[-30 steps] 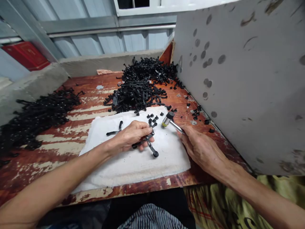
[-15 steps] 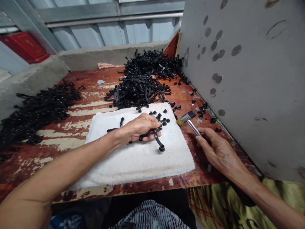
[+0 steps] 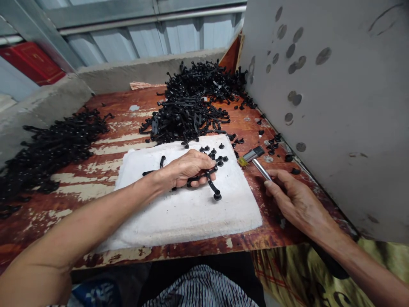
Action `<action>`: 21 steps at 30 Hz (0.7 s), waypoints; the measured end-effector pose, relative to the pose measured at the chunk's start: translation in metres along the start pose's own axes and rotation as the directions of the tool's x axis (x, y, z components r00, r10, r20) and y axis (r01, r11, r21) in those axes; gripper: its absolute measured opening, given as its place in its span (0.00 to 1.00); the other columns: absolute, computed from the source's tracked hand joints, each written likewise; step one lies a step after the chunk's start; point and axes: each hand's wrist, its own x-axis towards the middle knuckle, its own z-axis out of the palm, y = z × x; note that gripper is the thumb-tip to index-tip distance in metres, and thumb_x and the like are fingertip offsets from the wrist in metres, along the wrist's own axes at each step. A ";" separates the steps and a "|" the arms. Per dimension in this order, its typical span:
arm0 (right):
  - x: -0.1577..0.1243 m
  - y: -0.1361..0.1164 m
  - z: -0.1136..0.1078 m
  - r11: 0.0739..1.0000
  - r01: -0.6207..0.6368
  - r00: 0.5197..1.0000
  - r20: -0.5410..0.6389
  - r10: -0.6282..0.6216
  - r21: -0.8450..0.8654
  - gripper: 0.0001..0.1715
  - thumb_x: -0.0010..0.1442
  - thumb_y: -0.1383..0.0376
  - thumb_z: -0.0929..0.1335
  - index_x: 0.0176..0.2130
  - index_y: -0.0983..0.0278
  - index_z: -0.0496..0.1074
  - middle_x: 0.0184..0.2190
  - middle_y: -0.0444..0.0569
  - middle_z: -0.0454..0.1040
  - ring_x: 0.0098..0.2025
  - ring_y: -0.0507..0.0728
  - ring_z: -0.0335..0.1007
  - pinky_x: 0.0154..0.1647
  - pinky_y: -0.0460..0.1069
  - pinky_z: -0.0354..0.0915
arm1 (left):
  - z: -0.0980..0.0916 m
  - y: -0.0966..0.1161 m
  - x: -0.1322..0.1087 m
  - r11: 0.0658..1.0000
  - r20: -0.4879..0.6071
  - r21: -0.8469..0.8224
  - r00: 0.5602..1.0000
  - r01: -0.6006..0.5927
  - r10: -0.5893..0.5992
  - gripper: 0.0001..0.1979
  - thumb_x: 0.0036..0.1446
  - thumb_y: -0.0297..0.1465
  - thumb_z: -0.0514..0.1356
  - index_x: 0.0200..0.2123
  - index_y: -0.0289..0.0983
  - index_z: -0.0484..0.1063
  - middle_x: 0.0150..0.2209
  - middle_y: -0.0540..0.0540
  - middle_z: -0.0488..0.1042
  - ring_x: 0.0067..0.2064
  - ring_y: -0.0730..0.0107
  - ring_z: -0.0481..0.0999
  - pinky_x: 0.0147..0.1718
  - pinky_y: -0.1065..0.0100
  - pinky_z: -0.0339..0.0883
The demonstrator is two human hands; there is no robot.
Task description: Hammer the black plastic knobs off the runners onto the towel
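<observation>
1. My left hand (image 3: 194, 168) pinches the black bracket (image 3: 213, 185) between thumb and fingers, over the white cloth (image 3: 191, 219), off its centre toward 2 o'clock. The round foot (image 3: 217, 195) extends toward 6 o'clock from my fingertips.
2. My right hand (image 3: 297, 200) wraps the handle of the mallet (image 3: 262, 170), head at the cloth's 2 o'clock edge, apart from the bracket.
3. For a clean tap, I should back the bracket firmly on the cloth, keep my left fingertips outside the strike line and land the face squarely.
4. The loose plugs (image 3: 221, 146), at 1 o'clock from my fingertips, should stay clear.
</observation>
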 end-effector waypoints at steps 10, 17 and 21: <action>-0.001 0.001 0.002 1.000 -0.003 1.000 0.000 0.003 0.004 0.15 0.63 0.57 0.60 0.39 0.65 0.68 0.25 0.48 0.69 0.24 0.53 0.65 0.26 0.48 0.61 | 0.002 0.000 0.000 0.999 0.014 0.039 1.000 0.005 -0.006 0.18 0.62 0.24 0.53 0.19 0.29 0.65 0.15 0.45 0.65 0.11 0.80 0.56 0.07 0.78 0.44; -0.004 0.003 0.002 0.997 0.045 0.999 -0.009 -0.046 -0.056 0.18 0.65 0.58 0.59 0.44 0.69 0.69 0.28 0.50 0.72 0.27 0.54 0.69 0.28 0.48 0.67 | -0.003 -0.003 0.003 0.988 0.005 0.145 0.998 -0.058 0.058 0.16 0.61 0.25 0.55 0.20 0.30 0.65 0.20 0.44 0.69 0.11 0.81 0.57 0.07 0.77 0.44; -0.002 -0.006 0.003 0.964 0.221 0.966 -0.104 -0.237 -0.147 0.22 0.67 0.66 0.59 0.57 0.73 0.64 0.51 0.57 0.73 0.49 0.57 0.73 0.47 0.49 0.71 | -0.003 0.000 0.003 0.981 -0.010 0.191 0.999 -0.038 0.041 0.16 0.61 0.24 0.54 0.19 0.31 0.64 0.15 0.46 0.65 0.11 0.81 0.55 0.08 0.77 0.43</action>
